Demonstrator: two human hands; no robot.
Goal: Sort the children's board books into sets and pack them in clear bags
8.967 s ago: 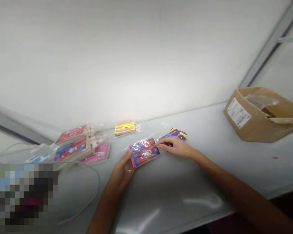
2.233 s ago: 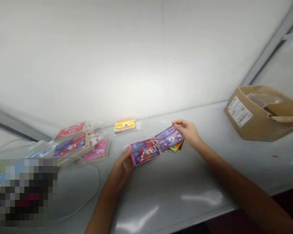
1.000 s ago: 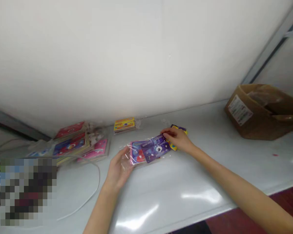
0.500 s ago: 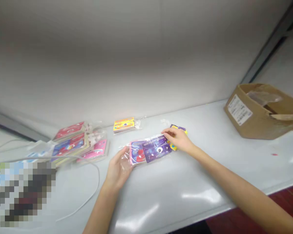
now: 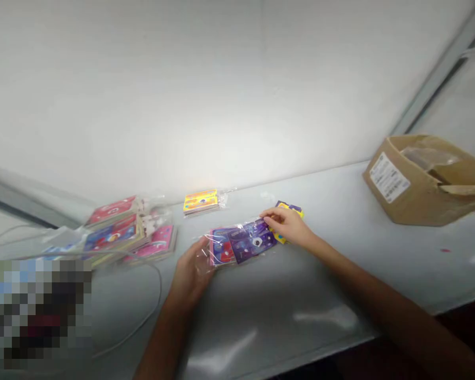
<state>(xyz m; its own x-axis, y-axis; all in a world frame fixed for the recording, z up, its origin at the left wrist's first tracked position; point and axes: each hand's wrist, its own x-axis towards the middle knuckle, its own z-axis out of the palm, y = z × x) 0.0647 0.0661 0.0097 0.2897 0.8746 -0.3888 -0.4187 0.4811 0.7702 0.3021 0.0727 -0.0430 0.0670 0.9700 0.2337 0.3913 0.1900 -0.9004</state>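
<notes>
My left hand [image 5: 192,272] grips the left end of a clear plastic bag [image 5: 203,258] that has a pink-edged, blue and red card pack [image 5: 221,247] inside. A purple card [image 5: 253,241] with a white round figure overlaps the right part of that pack, at the bag's mouth. The fingers of my right hand [image 5: 283,221] are pinched on the purple card's upper right corner. Under and behind my right hand lie yellow and purple cards [image 5: 296,208] on the table.
Bagged card stacks [image 5: 113,237] lie at the left, beside a white cable [image 5: 158,295]. A yellow bagged stack [image 5: 200,201] sits near the wall. An open cardboard box [image 5: 423,184] stands at the right. A blurred-out patch covers the lower left.
The purple card has shifted very slightly left, toward the bag. Both hands are almost where they were. The wall looks brighter and the forearms darker.
</notes>
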